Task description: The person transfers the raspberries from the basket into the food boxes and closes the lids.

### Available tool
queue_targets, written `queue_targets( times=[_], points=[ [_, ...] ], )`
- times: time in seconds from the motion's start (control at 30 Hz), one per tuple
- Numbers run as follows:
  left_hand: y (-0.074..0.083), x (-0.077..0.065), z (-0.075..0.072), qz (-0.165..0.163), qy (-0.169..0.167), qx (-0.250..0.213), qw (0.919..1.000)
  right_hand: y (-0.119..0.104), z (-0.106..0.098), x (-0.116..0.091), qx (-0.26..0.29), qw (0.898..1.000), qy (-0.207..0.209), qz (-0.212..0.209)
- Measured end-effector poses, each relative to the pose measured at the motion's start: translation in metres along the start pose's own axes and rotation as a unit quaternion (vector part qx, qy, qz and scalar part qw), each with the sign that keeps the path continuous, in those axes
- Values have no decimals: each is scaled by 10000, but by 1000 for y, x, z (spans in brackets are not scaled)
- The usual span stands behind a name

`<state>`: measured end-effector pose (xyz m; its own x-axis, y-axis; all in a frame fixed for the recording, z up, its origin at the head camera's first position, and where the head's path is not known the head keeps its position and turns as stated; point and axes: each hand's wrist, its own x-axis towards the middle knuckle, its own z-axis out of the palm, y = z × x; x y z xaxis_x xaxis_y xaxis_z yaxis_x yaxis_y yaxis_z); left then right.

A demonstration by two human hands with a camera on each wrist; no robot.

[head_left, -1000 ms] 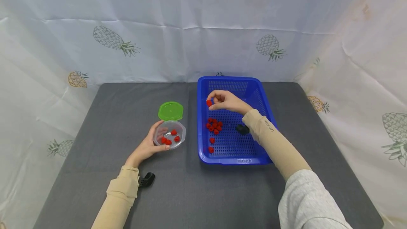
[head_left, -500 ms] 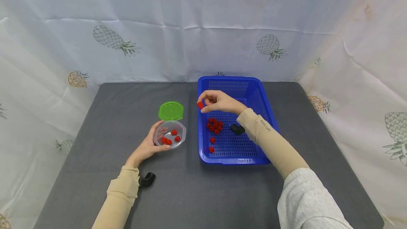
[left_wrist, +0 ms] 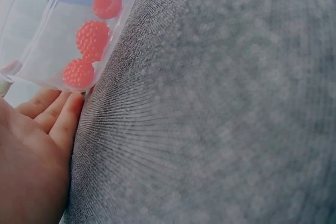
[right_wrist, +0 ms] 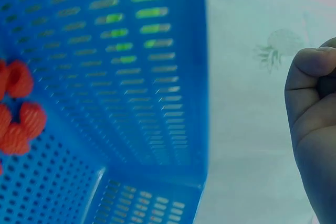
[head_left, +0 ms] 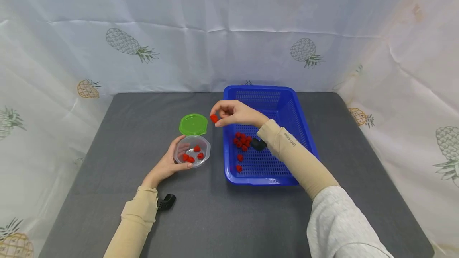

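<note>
Pinching one red raspberry (head_left: 214,118) between thumb and fingertips of the right hand (head_left: 234,113), above the counter (head_left: 143,106), between the blue basket (head_left: 299,130) and the green lid (head_left: 193,124). Cupping the clear tub (head_left: 204,144) with the left hand (head_left: 165,165), fingers curled round its near wall, steadying it on the counter.

Judging the berry as light, soft and easily crushed; taking hold across its sides with a gentle two-point pinch, never squeezing the hollow end. Appearing small, rounded, bright red, with a bumpy beaded surface, as on the berries in the tub (left_wrist: 92,37).

Leaving a cluster of berries in the basket (head_left: 242,141), against its perforated floor. Noting four or so berries already lying in the tub.
</note>
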<state>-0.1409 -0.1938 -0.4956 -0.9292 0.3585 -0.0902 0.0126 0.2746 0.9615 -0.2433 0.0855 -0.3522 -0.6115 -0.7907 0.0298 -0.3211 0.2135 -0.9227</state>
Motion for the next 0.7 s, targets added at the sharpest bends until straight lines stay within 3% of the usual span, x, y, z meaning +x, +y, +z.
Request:
queue_targets(
  times=[0.3, 0.7],
  points=[
    [0, 1, 1, -60, -16, -46, 10000, -6, 12, 17, 62, 9986, -280, -456],
    [-1, 3, -2, -33, -164, -202, 9997, -15, 28, 39, 135, 9965, -686, -456]
  ],
)
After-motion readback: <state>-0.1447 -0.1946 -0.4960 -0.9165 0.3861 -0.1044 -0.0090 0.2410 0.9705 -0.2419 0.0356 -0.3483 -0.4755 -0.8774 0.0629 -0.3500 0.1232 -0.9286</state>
